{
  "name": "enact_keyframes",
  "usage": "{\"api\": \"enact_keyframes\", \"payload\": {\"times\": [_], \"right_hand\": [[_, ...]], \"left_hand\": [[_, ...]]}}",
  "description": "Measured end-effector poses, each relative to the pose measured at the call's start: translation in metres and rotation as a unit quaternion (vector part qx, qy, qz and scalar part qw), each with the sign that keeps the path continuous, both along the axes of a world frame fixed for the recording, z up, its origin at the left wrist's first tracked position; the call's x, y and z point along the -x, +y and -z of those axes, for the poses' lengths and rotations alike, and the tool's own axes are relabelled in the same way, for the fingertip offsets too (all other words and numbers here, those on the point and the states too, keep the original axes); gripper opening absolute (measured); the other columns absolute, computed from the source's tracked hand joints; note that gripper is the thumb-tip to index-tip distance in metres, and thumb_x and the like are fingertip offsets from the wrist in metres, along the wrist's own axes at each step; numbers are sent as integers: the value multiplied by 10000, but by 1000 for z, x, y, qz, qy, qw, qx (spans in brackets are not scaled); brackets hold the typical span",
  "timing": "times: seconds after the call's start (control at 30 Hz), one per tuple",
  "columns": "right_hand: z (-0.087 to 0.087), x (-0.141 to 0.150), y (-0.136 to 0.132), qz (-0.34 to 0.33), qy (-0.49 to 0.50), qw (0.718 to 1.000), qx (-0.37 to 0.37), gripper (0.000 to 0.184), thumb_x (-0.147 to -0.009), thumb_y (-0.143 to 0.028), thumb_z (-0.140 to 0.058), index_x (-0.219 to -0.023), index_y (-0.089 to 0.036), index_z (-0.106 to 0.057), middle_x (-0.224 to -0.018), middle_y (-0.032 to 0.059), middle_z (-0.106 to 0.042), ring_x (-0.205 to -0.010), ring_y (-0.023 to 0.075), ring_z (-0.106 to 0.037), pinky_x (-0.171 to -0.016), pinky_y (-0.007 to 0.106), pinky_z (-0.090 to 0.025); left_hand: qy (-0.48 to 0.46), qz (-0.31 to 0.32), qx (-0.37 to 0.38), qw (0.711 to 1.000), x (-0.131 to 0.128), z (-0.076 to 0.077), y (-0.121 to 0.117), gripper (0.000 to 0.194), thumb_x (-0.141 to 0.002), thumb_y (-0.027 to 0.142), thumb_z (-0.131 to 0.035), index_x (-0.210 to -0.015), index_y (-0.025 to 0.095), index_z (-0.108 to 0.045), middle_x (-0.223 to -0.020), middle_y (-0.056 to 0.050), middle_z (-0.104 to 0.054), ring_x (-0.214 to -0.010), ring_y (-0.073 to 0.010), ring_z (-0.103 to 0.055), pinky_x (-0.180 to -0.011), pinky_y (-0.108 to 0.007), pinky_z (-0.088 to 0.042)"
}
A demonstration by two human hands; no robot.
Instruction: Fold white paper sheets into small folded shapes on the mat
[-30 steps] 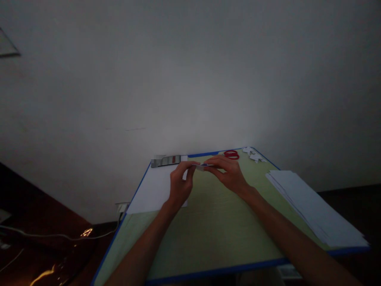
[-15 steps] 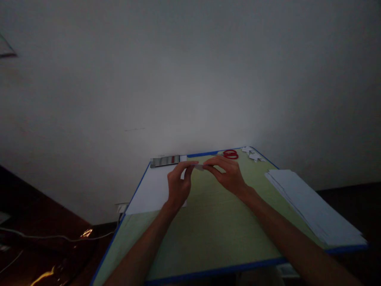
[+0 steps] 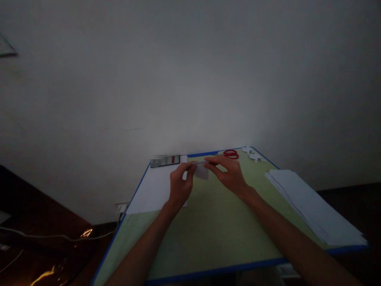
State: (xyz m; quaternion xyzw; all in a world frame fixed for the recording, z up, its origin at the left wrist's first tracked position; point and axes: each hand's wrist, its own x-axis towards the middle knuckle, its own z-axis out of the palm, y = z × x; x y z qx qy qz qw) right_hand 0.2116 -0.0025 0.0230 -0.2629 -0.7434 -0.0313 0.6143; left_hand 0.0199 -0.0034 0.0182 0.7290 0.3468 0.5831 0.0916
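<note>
A small white piece of paper point(image 3: 202, 171) is pinched between both hands above the table. My left hand point(image 3: 181, 182) grips its left end between thumb and fingers. At the upper right end, my right hand point(image 3: 228, 171) holds it in the same kind of pinch. The paper's top edge looks folded or narrow, and a flap hangs down below the fingertips. Behind my right hand lie scissors point(image 3: 231, 154) with red handles, their blades partly out of sight.
The green table point(image 3: 220, 230) has a blue edge and stands against a grey wall. A phone point(image 3: 165, 160) rests on a white sheet point(image 3: 149, 190) at the left. Paper scraps point(image 3: 255, 155) lie at the back right corner, and a stack of white paper point(image 3: 315, 208) covers the right side.
The paper between my fingers has turned so that a larger flap now shows hanging down. My left hand has shifted slightly right, closer to the right hand.
</note>
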Motion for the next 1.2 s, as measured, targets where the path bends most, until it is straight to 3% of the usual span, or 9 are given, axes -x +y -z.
{"api": "enact_keyframes", "payload": {"times": [0.2,0.33,0.47,0.73,0.97,1.2], "right_hand": [[10,-7,13,-12,-5,996,87,141,-919,-261,-719,-1045,-252,-780,-971,49,-794,-873,216,-746,-817,361,-590],[22,-8,22,-21,3,990,143,175,-912,-287,-723,-1071,-245,-784,-987,58,-799,-852,220,-751,-766,347,-599],[27,-9,25,-20,-3,989,148,151,-914,-298,-718,-1034,-249,-797,-972,55,-804,-850,219,-756,-781,343,-602],[24,-8,23,-38,8,988,146,133,-911,-315,-711,-977,-258,-812,-924,53,-804,-829,218,-750,-787,353,-591],[24,-5,25,-67,123,957,255,244,-810,-440,-791,-943,-236,-787,-884,44,-792,-796,214,-740,-778,359,-600],[9,-7,16,-44,66,976,204,171,-876,-381,-741,-816,-221,-737,-811,27,-729,-753,183,-660,-683,316,-517]], "left_hand": [[-19,44,138,989,-1,10,10,225,-932,354,-631,-947,163,-752,-886,-71,-769,-756,-190,-710,-697,-289,-579],[-35,55,176,982,-1,18,16,246,-905,385,-647,-883,163,-750,-854,-65,-755,-700,-184,-696,-644,-284,-589],[-49,56,198,977,-1,23,19,239,-868,386,-671,-844,159,-744,-828,-63,-743,-684,-185,-695,-629,-287,-605],[-57,61,220,972,-3,21,18,260,-861,401,-678,-826,151,-741,-803,-58,-727,-662,-176,-690,-627,-278,-603],[-72,117,202,970,-3,8,8,253,-895,397,-661,-870,160,-747,-836,-46,-704,-721,-162,-664,-666,-259,-591],[-63,109,189,974,-4,3,4,273,-905,405,-657,-797,164,-726,-759,-29,-668,-627,-125,-567,-563,-212,-510]]}}
